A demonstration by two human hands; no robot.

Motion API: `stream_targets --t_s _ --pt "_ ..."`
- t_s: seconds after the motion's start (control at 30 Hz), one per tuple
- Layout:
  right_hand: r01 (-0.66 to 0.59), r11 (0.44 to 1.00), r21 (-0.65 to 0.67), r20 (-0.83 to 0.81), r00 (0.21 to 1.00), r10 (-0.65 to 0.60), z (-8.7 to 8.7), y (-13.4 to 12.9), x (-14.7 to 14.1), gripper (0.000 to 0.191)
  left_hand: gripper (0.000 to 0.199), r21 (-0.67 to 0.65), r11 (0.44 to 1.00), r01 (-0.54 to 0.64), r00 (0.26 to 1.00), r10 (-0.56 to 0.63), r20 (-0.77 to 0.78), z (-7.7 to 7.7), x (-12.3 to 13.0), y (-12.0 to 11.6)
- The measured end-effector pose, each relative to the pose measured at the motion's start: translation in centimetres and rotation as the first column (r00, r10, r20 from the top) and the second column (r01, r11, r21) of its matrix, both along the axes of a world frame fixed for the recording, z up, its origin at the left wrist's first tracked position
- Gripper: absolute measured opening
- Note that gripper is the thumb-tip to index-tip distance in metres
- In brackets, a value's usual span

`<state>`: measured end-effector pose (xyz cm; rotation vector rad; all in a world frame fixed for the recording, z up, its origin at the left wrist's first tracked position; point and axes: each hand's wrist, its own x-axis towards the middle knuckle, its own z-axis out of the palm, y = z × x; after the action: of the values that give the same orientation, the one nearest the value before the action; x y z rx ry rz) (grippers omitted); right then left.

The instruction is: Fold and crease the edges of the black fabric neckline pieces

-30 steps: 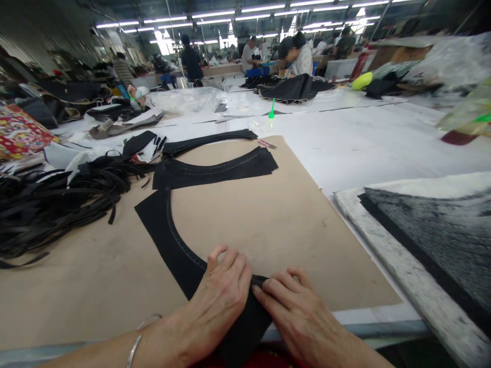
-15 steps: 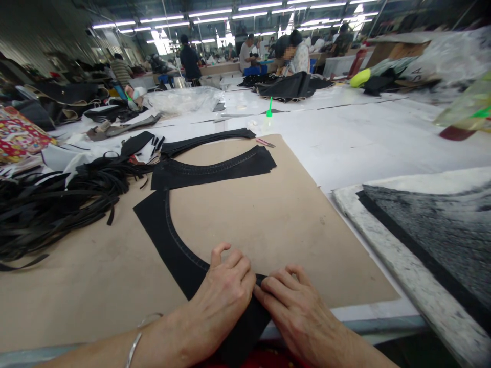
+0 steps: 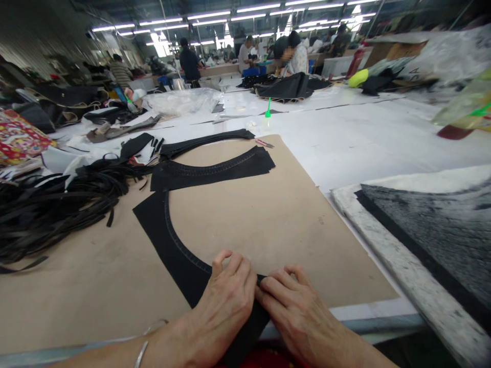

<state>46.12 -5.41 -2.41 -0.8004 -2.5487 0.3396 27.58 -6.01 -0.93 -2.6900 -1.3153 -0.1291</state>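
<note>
A curved black piece, leather-like, with a notched or stitched band along its inner edge, reaches from the tan board to the near table edge. My left hand is closed on that inner edge, fingers curled and thumb hidden. Close beside it, my right hand pinches the same edge, the fingertips of both hands nearly touching. Below the hands, the end of the piece hangs toward my lap. Farther up lies a similar curved black piece, with a stack of narrower black pieces behind it.
The tan board lies under the work. Black strips are heaped at left. Small red-handled snips and a green-tipped bottle stand beyond. On the right is a speckled slab with dark material on it. People work in the background.
My left hand has shifted slightly down and to the right, closer to my right hand. The right hand stays almost in place, and both keep hold of the black piece.
</note>
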Motion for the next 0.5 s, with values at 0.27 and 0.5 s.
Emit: stream_targets --t_s 0.27,0.5 --pt "0.010 1.000 0.010 0.006 1.000 -0.010 -0.1 0.0 0.1 0.024 0.024 -0.036 0.994 -0.101 0.988 0.104 0.114 0.2 -0.2 0.0" --pt "0.005 1.000 0.008 0.004 1.000 -0.005 0.1 0.0 0.1 0.030 0.023 -0.007 0.974 -0.225 0.916 0.214 0.339 1.4 -2.1 0.8"
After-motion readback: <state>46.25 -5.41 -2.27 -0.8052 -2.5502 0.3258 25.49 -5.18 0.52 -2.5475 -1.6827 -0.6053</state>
